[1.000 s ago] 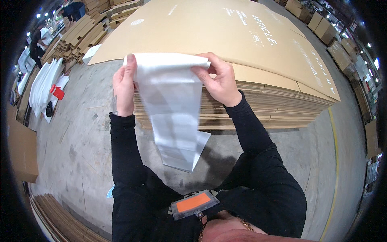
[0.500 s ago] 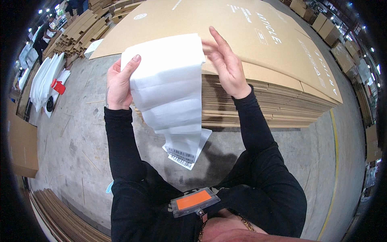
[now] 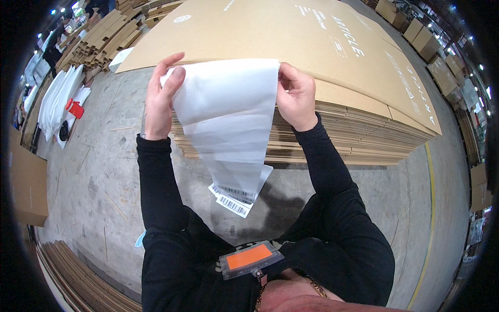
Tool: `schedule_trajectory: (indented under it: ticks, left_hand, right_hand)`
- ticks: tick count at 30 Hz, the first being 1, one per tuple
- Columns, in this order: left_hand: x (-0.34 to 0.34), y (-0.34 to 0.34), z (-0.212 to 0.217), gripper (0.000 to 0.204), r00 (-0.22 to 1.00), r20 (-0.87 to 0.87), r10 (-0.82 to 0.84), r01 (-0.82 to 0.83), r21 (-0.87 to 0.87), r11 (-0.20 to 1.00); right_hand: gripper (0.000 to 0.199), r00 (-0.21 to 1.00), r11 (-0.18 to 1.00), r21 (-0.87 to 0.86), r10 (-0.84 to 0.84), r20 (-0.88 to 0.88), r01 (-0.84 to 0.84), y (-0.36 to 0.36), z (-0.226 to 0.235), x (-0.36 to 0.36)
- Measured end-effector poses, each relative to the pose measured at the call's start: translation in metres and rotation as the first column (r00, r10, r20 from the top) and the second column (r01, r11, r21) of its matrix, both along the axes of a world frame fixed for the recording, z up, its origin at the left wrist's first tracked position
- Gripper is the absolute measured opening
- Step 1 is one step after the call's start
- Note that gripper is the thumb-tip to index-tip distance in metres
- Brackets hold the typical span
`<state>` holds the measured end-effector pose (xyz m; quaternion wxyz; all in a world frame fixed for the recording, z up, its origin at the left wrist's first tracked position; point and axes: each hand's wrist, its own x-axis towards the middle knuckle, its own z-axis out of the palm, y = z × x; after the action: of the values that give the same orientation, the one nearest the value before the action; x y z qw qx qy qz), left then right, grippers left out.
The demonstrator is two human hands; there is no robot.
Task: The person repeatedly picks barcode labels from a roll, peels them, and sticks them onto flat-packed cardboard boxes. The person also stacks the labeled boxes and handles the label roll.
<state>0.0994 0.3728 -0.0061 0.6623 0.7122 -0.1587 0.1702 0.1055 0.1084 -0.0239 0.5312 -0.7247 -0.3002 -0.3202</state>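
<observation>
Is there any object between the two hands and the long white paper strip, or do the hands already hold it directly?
Nothing visible is between them. The left hand and the right hand each pinch a top corner of the white paper strip directly. It hangs free in front of the stack of flat cardboard sheets.

A single head-worn fisheye camera looked steeply down from the wearer's head, close above the raised left hand (image 3: 160,99) and right hand (image 3: 295,96). It faced a cardboard stack (image 3: 338,67) far ahead, with concrete floor (image 3: 93,171) at left. Straight edges bowed toward the dark circular rim.
</observation>
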Motion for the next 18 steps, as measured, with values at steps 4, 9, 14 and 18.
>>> schedule_trajectory:
  ticks: [4, 9, 14, 18]
  left_hand:
    - [-0.008, -0.001, 0.01, 0.071, 0.99, -0.058, -0.131, 0.129, -0.048, 0.991]
    - [-0.004, 0.004, 0.007, 0.056, 0.98, -0.12, -0.161, 0.131, -0.226, 0.965]
    - [-0.001, 0.009, 0.006, 0.048, 0.96, -0.193, -0.205, 0.14, -0.305, 0.942]
    - [0.001, -0.001, 0.001, 0.041, 0.948, -0.244, -0.203, 0.129, -0.289, 0.949]
  right_hand:
    - [0.016, 0.943, 0.935, 0.312, 0.243, -0.226, -0.166, 0.006, 0.0, -0.002]
    - [0.028, 0.824, 0.885, 0.378, 0.416, -0.385, -0.271, -0.006, 0.013, -0.003]
    - [0.065, 0.984, 0.969, -0.239, 0.094, 0.154, -0.055, -0.016, 0.03, 0.0]
    - [0.065, 0.915, 0.911, -0.404, 0.095, 0.393, 0.079, -0.012, 0.023, 0.003]
